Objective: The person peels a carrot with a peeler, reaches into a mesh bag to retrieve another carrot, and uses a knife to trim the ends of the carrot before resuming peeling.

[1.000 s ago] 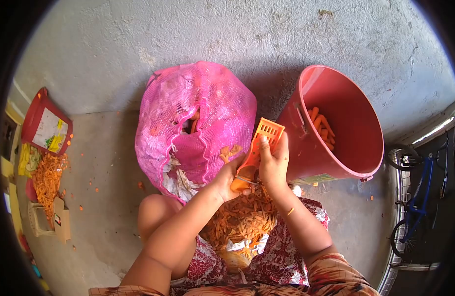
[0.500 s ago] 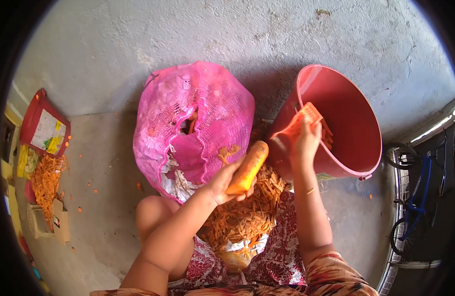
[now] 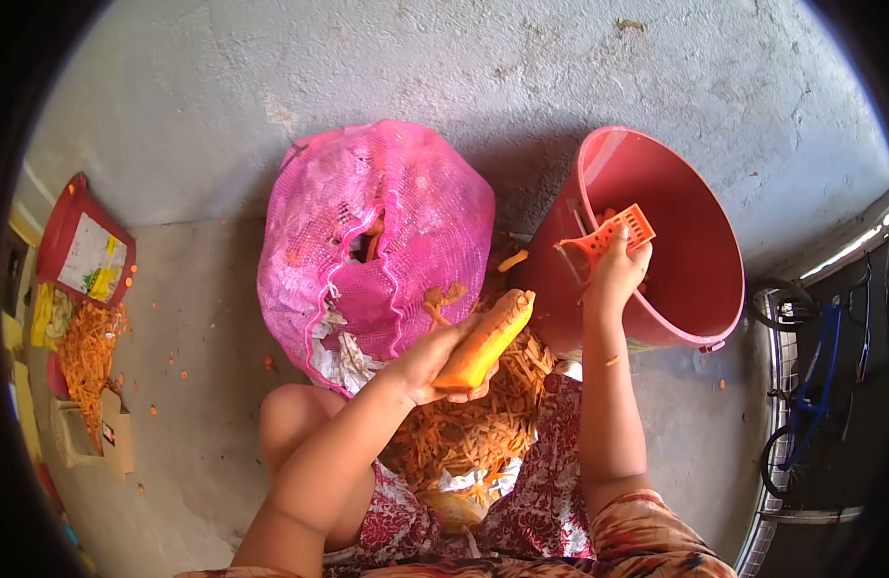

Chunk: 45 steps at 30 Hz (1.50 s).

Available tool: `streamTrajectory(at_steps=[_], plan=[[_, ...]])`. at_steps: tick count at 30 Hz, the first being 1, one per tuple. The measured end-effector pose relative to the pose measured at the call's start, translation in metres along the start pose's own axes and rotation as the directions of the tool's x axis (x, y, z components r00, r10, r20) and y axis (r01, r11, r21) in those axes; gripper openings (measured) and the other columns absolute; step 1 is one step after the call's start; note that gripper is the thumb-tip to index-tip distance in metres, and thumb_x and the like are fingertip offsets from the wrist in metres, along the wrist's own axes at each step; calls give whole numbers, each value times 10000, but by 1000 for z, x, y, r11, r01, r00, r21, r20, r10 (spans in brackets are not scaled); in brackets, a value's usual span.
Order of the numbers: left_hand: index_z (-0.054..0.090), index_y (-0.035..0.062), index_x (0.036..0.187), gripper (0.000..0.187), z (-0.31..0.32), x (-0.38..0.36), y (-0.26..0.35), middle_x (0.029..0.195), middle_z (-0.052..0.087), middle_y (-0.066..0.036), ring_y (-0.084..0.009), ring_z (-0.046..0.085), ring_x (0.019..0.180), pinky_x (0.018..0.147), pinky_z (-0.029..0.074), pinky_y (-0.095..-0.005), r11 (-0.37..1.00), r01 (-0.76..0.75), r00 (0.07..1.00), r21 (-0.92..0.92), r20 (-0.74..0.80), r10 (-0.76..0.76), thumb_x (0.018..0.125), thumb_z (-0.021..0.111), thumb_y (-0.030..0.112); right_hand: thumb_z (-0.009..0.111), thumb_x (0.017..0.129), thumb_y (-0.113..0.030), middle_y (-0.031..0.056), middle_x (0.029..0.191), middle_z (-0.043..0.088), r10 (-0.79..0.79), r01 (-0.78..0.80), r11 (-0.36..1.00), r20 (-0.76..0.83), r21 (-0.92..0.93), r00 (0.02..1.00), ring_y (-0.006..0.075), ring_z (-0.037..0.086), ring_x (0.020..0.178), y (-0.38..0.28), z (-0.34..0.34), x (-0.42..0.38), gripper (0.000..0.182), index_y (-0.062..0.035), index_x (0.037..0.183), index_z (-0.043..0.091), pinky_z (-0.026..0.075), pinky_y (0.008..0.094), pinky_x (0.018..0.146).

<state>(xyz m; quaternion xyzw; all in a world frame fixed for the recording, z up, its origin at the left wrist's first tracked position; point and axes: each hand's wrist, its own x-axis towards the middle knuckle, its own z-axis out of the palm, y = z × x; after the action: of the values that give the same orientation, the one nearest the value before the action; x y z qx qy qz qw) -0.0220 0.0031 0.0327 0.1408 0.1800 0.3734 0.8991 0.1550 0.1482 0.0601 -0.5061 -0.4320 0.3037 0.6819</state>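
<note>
Orange carrot [image 3: 488, 342] sits in the left hand [image 3: 427, 362], fingers wrapped round it, above the peelings [image 3: 469, 438]. Right hand [image 3: 618, 273] has the plastic peeler [image 3: 637, 224] gripped by the red bucket [image 3: 690, 241]. Looks mid-peel to me; another stroke would need peeler and carrot brought together.

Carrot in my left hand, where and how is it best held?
Probably around the lower half of the carrot, coming from the left and underneath, as your left hand does. The carrot is long and rounded and slants up to the right, so this grip should leave its top face and upper end bare.
</note>
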Motion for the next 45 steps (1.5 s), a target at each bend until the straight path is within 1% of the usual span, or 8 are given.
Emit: streamTrajectory(at_steps=[7, 12, 17, 27, 33, 37, 38, 45], plan=[[455, 70, 1009, 417, -11, 12, 5, 718, 540, -74, -190, 543, 517, 316, 369, -222, 995, -100, 992, -2, -84, 99, 887, 279, 428, 496, 834, -82, 90, 779, 565, -136, 192, 979, 495, -64, 858, 108, 525, 681, -47, 15, -93, 131, 0, 921, 445, 441, 253, 597], [471, 67, 995, 457, 4, 7, 4, 698, 541, -74, -178, 533, 497, 324, 353, -211, 985, -104, 986, 135, -119, 120, 875, 293, 470, 498, 830, -74, 91, 752, 571, -207, 254, 966, 452, -46, 868, 116, 531, 640, -34, 14, -95, 123, 6, 898, 434, 438, 242, 572], [466, 67, 982, 459, -5, 6, -6, 686, 541, -82, -166, 547, 512, 333, 356, -214, 967, -50, 996, 248, -61, 67, 870, 305, 483, 481, 839, -121, 118, 739, 495, -205, 198, 959, -14, -204, 979, 172, 471, 665, 9, -2, -3, 162, 30, 817, 426, 417, 311, 630], [471, 57, 1026, 432, 7, 13, 4, 669, 549, -44, -143, 561, 508, 355, 450, -260, 974, -164, 974, 158, -133, 186, 871, 339, 439, 484, 840, -71, 84, 777, 564, -21, -17, 998, 532, 65, 846, 84, 521, 675, -47, 9, -105, 129, 13, 926, 438, 435, 223, 580], [472, 37, 997, 447, 4, 13, 0, 673, 555, -85, -168, 554, 495, 353, 431, -260, 975, -168, 981, 149, -75, 180, 882, 303, 434, 488, 835, -59, 75, 747, 561, -107, 141, 989, 451, -43, 886, 95, 521, 637, -27, 9, -93, 114, 17, 906, 444, 438, 240, 572], [466, 11, 1004, 487, 0, 8, -5, 705, 552, -131, -211, 557, 518, 373, 428, -265, 968, -91, 993, 233, -52, 106, 880, 289, 447, 481, 847, -133, 119, 772, 519, -197, 225, 911, 113, -347, 974, 182, 479, 695, -11, -2, -26, 193, 49, 905, 449, 421, 297, 644], [466, 8, 1008, 491, 0, 7, -7, 713, 552, -133, -214, 559, 526, 380, 436, -269, 966, -69, 995, 249, -53, 84, 880, 289, 448, 474, 850, -132, 76, 794, 542, -136, 132, 982, -21, -135, 990, 117, 511, 650, -3, -3, -10, 141, -2, 904, 478, 447, 256, 570], [481, 31, 1016, 448, 0, 10, 2, 775, 571, -105, -207, 584, 585, 401, 466, -284, 988, -77, 990, 136, -108, 92, 847, 370, 430, 483, 851, -112, 39, 833, 528, 25, -91, 988, 449, 126, 893, 81, 483, 714, -42, 7, -79, 172, 1, 977, 452, 423, 217, 628]])
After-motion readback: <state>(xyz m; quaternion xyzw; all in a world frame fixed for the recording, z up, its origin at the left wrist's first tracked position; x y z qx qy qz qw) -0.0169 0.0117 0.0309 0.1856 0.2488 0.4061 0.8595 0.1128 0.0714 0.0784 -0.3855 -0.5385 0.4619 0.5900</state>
